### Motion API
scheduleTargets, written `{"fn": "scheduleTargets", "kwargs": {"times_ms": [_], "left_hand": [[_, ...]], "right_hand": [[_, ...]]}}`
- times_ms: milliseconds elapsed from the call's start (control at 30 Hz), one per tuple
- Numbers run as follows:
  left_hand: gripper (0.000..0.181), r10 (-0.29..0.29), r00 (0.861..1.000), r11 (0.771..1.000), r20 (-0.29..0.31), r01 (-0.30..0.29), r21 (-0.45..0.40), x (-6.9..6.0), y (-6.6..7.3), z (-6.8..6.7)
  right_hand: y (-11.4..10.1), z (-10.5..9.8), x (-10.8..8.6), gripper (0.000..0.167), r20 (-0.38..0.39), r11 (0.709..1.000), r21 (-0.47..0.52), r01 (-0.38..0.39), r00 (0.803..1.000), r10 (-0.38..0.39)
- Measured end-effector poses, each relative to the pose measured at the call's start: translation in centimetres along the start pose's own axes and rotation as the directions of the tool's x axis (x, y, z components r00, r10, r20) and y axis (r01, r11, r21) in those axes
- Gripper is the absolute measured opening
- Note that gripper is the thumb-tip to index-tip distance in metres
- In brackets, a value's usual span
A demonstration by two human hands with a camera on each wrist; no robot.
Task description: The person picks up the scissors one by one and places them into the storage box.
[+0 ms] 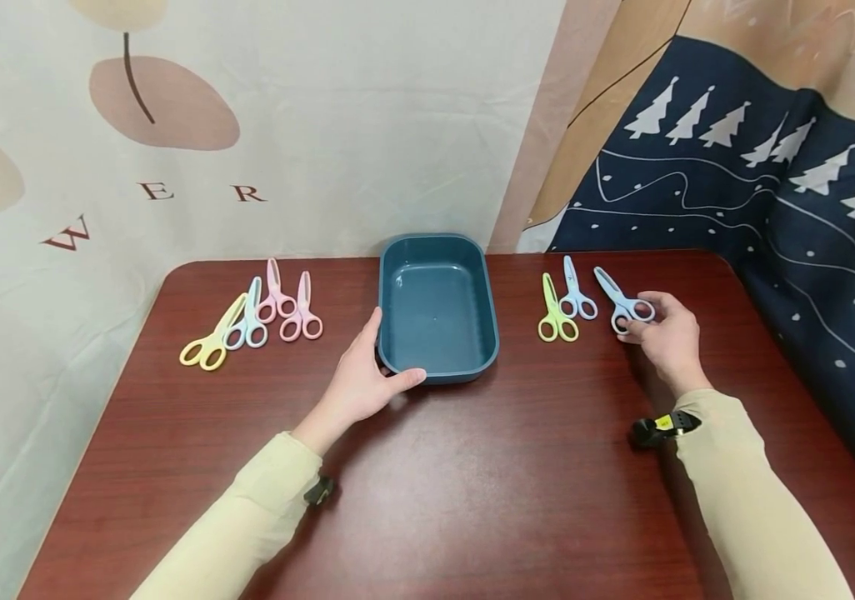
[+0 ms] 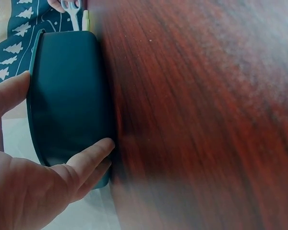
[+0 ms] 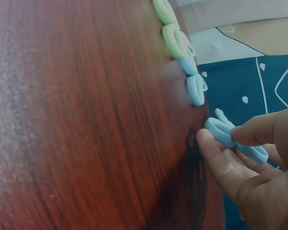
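A dark teal plastic basin (image 1: 437, 374) stands at the table's back middle. My left hand (image 1: 360, 375) holds its near left corner, the thumb along the near rim and the fingers against the left side; the left wrist view shows the fingertips (image 2: 103, 146) low on the wall. On the right, my right hand (image 1: 669, 337) pinches blue scissors (image 1: 609, 287) by the handle loops (image 3: 220, 132), blades pointing away. They look slightly raised, with a shadow below. Nearest to them lie another pair of blue scissors (image 1: 572, 279) and a green pair (image 1: 550, 293).
Left of the basin lie yellow scissors (image 1: 227, 321), blue scissors (image 1: 251, 304) and two pink pairs, one (image 1: 273, 279) farther back than the other (image 1: 304, 292). The brown wooden table (image 1: 487, 500) meets a pale cloth behind and a navy tree-patterned cloth (image 1: 697, 192) at right.
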State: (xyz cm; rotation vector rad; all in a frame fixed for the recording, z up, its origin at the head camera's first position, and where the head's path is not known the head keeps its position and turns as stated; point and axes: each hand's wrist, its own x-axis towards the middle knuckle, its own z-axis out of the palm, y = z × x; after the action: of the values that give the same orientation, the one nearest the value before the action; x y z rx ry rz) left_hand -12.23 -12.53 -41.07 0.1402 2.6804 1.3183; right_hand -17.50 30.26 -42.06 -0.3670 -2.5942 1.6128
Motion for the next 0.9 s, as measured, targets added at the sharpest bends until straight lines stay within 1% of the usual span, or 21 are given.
{"fn": "scheduleTargets", "kwargs": {"times_ms": [133,300,600,733,900], "left_hand": [[0.115,0.006,1.000,1.000,-0.004,-0.006,0.002,0.0,0.0,0.0],[0.114,0.010,1.000,1.000,-0.004,-0.010,0.001,0.0,0.0,0.1],[0.114,-0.001,1.000,1.000,0.000,0.001,0.000,-0.1,0.0,0.1],[0.114,0.000,1.000,1.000,-0.005,0.000,-0.001,-0.1,0.0,0.1],[0.114,-0.003,1.000,1.000,-0.006,0.003,0.004,0.0,0.0,0.0]], "right_hand": [[-0.2,-0.3,-0.2,0.056,0.003,1.000,0.005,-0.003,1.000,0.003],[-0.6,-0.6,-0.4,0.056,0.013,1.000,0.026,0.012,1.000,-0.012],[-0.8,-1.0,-0.6,0.057,0.042,0.997,0.072,0.000,0.999,-0.003],[-1.3,-0.9,-0.6,0.053,0.058,0.990,0.138,0.016,0.998,-0.024],[-2.1,-0.8,-0.8,0.046,0.079,0.965,0.262,0.030,0.996,-0.052]]}}
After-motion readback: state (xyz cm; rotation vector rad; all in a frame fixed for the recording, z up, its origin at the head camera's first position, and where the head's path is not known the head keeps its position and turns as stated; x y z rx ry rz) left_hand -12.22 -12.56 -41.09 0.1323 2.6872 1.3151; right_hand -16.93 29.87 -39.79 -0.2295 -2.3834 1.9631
